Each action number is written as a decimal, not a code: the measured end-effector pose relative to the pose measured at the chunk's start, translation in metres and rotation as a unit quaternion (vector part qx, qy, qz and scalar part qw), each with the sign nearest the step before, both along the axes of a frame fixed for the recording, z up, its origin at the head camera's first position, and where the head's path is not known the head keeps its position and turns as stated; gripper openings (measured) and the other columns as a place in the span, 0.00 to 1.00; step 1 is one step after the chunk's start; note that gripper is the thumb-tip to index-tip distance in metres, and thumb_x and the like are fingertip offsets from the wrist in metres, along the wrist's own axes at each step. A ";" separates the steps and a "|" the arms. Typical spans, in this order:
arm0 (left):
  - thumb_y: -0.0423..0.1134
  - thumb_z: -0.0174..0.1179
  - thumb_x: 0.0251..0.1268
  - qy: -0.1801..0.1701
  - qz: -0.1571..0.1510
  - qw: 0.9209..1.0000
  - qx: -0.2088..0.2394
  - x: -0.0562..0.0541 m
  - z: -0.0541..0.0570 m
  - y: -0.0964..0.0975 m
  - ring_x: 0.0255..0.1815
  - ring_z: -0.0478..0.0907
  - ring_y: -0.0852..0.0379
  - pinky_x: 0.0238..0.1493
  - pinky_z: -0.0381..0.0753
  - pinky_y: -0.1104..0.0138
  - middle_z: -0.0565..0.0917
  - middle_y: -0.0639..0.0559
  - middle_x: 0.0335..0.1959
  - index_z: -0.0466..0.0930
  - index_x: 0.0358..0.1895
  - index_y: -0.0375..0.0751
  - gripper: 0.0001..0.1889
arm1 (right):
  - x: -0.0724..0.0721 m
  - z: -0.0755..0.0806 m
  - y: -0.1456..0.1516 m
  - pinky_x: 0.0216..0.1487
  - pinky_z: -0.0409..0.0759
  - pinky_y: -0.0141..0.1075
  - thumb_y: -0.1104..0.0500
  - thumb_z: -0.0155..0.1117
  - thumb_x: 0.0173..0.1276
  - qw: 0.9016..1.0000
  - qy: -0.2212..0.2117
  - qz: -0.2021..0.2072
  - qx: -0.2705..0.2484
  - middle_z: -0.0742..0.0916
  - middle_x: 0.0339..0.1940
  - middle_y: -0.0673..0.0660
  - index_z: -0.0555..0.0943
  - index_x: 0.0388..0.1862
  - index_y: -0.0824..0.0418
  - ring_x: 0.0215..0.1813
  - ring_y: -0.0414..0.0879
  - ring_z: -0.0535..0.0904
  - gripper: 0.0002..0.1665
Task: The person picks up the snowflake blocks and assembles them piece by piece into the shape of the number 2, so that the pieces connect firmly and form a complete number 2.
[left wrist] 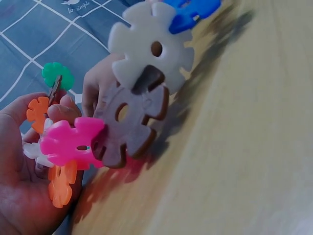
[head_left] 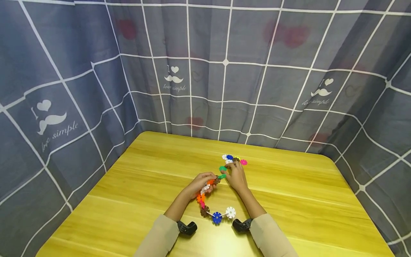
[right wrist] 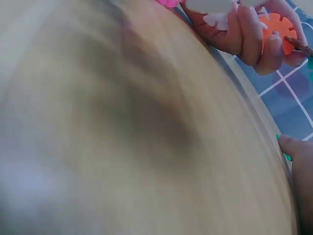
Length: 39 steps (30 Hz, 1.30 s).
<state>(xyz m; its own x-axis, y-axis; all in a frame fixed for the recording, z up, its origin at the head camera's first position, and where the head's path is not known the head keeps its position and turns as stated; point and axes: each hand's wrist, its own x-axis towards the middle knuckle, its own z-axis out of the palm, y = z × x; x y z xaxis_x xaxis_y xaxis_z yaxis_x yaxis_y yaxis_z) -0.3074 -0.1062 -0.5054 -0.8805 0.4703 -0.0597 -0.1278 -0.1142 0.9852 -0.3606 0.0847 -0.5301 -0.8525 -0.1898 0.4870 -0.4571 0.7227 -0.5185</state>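
Observation:
My left hand (head_left: 196, 184) grips a curved chain of interlocked plastic snowflake discs. Along the chain are an orange disc (head_left: 200, 198), a pink disc (left wrist: 73, 144), a brown disc (left wrist: 129, 122), a white disc (head_left: 230, 212) and a blue disc (head_left: 217, 218). A green disc (left wrist: 57, 76) is joined to a brown one at the chain's upper end, past my left fingertips. Just to the right, my right hand (head_left: 237, 177) pinches a loose green disc (head_left: 223, 168) between thumb and fingers, apart from the chain. My right fingers are partly hidden in the right wrist view.
Beyond my right hand lies a small group of loose discs, among them a blue disc (head_left: 229, 157), a white disc (head_left: 224, 157) and a pink disc (head_left: 244, 162). The wooden table (head_left: 144, 171) is bordered by a grey checked curtain (head_left: 205, 82).

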 end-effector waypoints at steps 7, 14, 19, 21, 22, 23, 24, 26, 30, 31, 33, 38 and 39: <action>0.44 0.53 0.66 -0.004 0.007 1.000 -0.010 0.002 -0.005 0.001 0.14 0.70 0.62 0.17 0.70 0.74 0.78 0.48 0.22 0.76 0.34 0.38 0.11 | 0.017 -0.002 0.012 0.36 0.76 0.33 0.63 0.70 0.56 0.979 -0.072 0.051 -0.184 0.82 0.30 0.54 0.77 0.42 0.63 0.32 0.44 0.76 0.15; 0.43 0.53 0.68 0.024 0.000 0.999 -0.024 0.002 -0.002 -0.001 0.16 0.72 0.61 0.19 0.72 0.73 0.78 0.48 0.24 0.75 0.34 0.34 0.13 | 0.046 0.005 0.026 0.39 0.80 0.35 0.60 0.65 0.61 0.892 -0.182 0.135 -0.391 0.81 0.35 0.65 0.77 0.53 0.68 0.35 0.49 0.79 0.22; 0.42 0.52 0.68 0.042 -0.010 0.999 -0.022 0.000 0.003 -0.002 0.16 0.72 0.61 0.19 0.72 0.73 0.78 0.48 0.24 0.74 0.33 0.33 0.13 | 0.049 0.010 0.028 0.38 0.81 0.41 0.62 0.62 0.63 0.871 -0.210 0.167 -0.412 0.81 0.34 0.66 0.74 0.54 0.72 0.32 0.55 0.81 0.22; 0.42 0.51 0.69 0.043 -0.018 0.999 -0.021 0.000 0.004 -0.002 0.17 0.72 0.61 0.19 0.73 0.73 0.78 0.48 0.24 0.74 0.32 0.34 0.13 | 0.049 0.011 0.028 0.36 0.82 0.40 0.62 0.63 0.63 0.868 -0.215 0.166 -0.414 0.81 0.32 0.65 0.75 0.53 0.72 0.30 0.52 0.80 0.22; 0.41 0.51 0.69 0.042 -0.021 0.999 -0.022 0.000 0.004 -0.001 0.17 0.72 0.61 0.19 0.73 0.73 0.77 0.49 0.23 0.74 0.32 0.35 0.12 | 0.050 0.011 0.028 0.35 0.82 0.39 0.62 0.63 0.62 0.868 -0.217 0.166 -0.415 0.81 0.31 0.64 0.76 0.52 0.71 0.28 0.50 0.80 0.21; 0.41 0.50 0.69 0.042 -0.023 0.999 -0.023 0.000 0.004 -0.001 0.17 0.72 0.61 0.19 0.73 0.73 0.77 0.49 0.23 0.73 0.32 0.35 0.12 | 0.050 0.011 0.029 0.34 0.81 0.38 0.62 0.63 0.62 0.867 -0.218 0.167 -0.416 0.81 0.30 0.64 0.76 0.52 0.71 0.28 0.48 0.80 0.21; 0.41 0.51 0.69 0.040 -0.023 0.999 -0.024 0.000 0.004 -0.001 0.17 0.72 0.61 0.19 0.73 0.73 0.77 0.49 0.22 0.73 0.31 0.36 0.12 | 0.050 0.011 0.029 0.33 0.81 0.37 0.61 0.64 0.62 0.866 -0.220 0.168 -0.417 0.81 0.30 0.64 0.77 0.52 0.71 0.27 0.47 0.80 0.21; 0.41 0.51 0.69 0.040 -0.022 0.999 -0.028 0.001 0.003 0.000 0.16 0.72 0.62 0.19 0.72 0.73 0.77 0.49 0.22 0.73 0.30 0.36 0.12 | 0.050 0.010 0.030 0.32 0.81 0.36 0.61 0.64 0.62 0.864 -0.222 0.175 -0.416 0.81 0.29 0.64 0.77 0.51 0.70 0.26 0.45 0.79 0.20; 0.42 0.52 0.68 0.039 -0.020 0.998 -0.034 0.001 0.002 0.002 0.16 0.71 0.61 0.19 0.72 0.72 0.76 0.49 0.21 0.73 0.30 0.37 0.12 | 0.051 0.008 0.033 0.31 0.81 0.36 0.61 0.63 0.63 0.864 -0.220 0.190 -0.411 0.81 0.28 0.62 0.76 0.50 0.73 0.26 0.43 0.78 0.20; 0.42 0.52 0.69 0.040 -0.022 0.998 -0.036 0.001 0.002 0.002 0.16 0.71 0.61 0.19 0.72 0.72 0.76 0.49 0.21 0.73 0.30 0.36 0.12 | 0.052 0.008 0.033 0.31 0.81 0.35 0.61 0.63 0.63 0.864 -0.220 0.192 -0.410 0.82 0.28 0.61 0.76 0.50 0.73 0.26 0.43 0.78 0.20; 0.42 0.51 0.69 0.047 -0.025 0.998 -0.042 0.001 0.001 0.003 0.16 0.71 0.61 0.19 0.72 0.72 0.76 0.49 0.21 0.73 0.30 0.36 0.13 | 0.052 0.008 0.034 0.31 0.81 0.35 0.62 0.62 0.64 0.863 -0.223 0.196 -0.409 0.81 0.28 0.61 0.76 0.51 0.74 0.25 0.43 0.78 0.20; 0.41 0.50 0.69 0.059 -0.030 0.996 -0.058 0.002 0.001 0.004 0.16 0.71 0.61 0.19 0.72 0.72 0.76 0.50 0.21 0.72 0.30 0.34 0.13 | 0.054 0.011 0.035 0.30 0.81 0.36 0.66 0.60 0.64 0.858 -0.239 0.192 -0.412 0.79 0.27 0.69 0.75 0.51 0.76 0.24 0.45 0.78 0.18; 0.41 0.50 0.69 0.059 -0.031 0.996 -0.060 0.001 0.001 0.004 0.15 0.71 0.61 0.19 0.72 0.72 0.76 0.50 0.21 0.72 0.30 0.34 0.13 | 0.056 0.014 0.035 0.30 0.81 0.36 0.67 0.59 0.65 0.858 -0.242 0.190 -0.412 0.79 0.27 0.71 0.75 0.51 0.76 0.24 0.45 0.78 0.18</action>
<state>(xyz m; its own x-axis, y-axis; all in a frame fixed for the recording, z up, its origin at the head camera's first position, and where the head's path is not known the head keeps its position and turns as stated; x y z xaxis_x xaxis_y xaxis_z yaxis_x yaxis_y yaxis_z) -0.3060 -0.1020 -0.5044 -0.8545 0.5192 -0.0165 -0.0133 0.0098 0.9999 -0.3045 0.1197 -0.5159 -0.9455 -0.2603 0.1956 -0.1656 -0.1326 -0.9772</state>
